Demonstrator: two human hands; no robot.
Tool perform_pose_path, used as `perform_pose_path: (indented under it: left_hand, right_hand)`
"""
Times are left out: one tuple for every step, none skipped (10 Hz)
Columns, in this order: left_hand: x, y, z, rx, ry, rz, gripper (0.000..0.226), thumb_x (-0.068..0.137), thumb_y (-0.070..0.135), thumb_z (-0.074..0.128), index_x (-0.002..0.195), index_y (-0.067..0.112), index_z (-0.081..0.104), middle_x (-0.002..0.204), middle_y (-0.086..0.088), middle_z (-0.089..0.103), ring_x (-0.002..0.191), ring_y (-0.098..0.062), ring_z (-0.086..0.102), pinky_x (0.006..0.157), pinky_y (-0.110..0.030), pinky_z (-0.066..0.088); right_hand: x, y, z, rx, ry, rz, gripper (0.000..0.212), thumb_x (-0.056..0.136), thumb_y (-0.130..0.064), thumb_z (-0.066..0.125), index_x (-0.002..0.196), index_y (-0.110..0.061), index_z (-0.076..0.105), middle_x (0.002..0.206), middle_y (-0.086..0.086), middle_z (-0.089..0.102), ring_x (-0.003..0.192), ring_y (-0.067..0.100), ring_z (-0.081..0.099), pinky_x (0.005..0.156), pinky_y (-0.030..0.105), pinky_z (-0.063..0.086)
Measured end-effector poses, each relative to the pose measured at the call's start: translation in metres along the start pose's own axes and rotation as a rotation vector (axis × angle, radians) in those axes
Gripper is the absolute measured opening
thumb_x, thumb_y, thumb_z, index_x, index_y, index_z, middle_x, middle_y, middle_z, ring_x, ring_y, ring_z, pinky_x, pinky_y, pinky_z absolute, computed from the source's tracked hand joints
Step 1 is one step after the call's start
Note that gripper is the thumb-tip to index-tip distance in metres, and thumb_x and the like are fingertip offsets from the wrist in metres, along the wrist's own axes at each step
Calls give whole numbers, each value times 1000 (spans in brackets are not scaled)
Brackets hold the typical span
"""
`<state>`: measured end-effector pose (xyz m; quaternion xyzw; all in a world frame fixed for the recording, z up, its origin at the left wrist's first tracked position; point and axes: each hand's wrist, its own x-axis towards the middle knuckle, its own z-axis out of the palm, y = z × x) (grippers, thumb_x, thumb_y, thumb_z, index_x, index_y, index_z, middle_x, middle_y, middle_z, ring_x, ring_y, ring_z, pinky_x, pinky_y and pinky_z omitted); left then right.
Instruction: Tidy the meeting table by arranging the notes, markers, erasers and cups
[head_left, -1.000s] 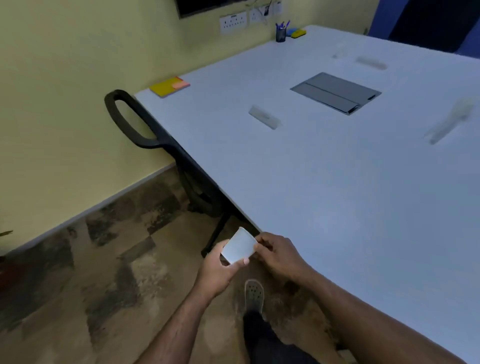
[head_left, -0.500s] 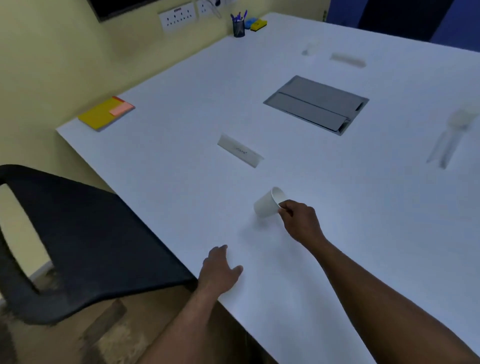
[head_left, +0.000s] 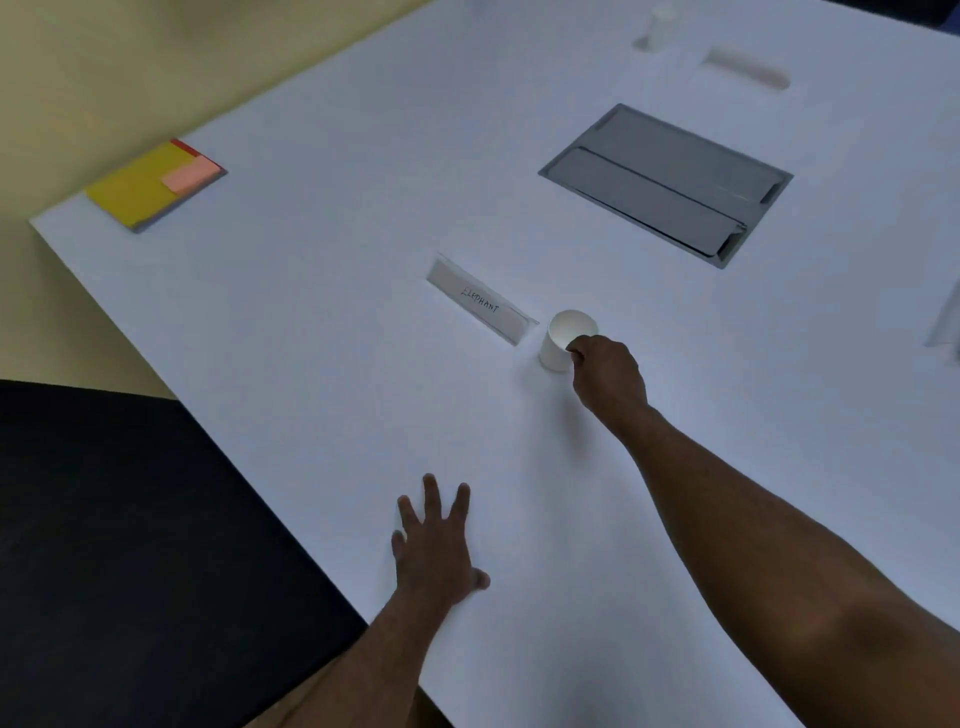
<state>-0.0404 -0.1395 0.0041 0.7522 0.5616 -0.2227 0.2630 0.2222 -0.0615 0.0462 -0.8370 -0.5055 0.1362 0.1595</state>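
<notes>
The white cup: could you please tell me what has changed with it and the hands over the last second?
A second ago both hands held the white cup below the table edge. The right hand carried it over the table, tilted midway, and now holds its rim, upright beside the name card. The left hand let go and lies flat on the table. The card and yellow notes stayed put.
</notes>
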Motion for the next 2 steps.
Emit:
perform_pose_path:
  left_hand:
    - [-2, 1, 0, 14, 3, -4, 118, 75, 53, 75, 153, 35, -11, 159, -7, -29, 146, -45, -12, 116, -56, 23]
    - [-3, 2, -3, 12, -3, -18, 119, 74, 54, 75, 153, 36, -11, 159, -7, -28, 147, -45, -11, 116, -55, 24]
  right_hand:
    - [6, 0, 0, -7, -23, 13, 23, 95, -13, 47, 105, -11, 67, 107, 15, 66, 98, 37, 60, 74, 37, 47]
    - [9, 2, 3, -9, -6, 16, 25, 95, -14, 48, 114, -13, 65, 116, 14, 64, 105, 36, 58, 80, 39, 47]
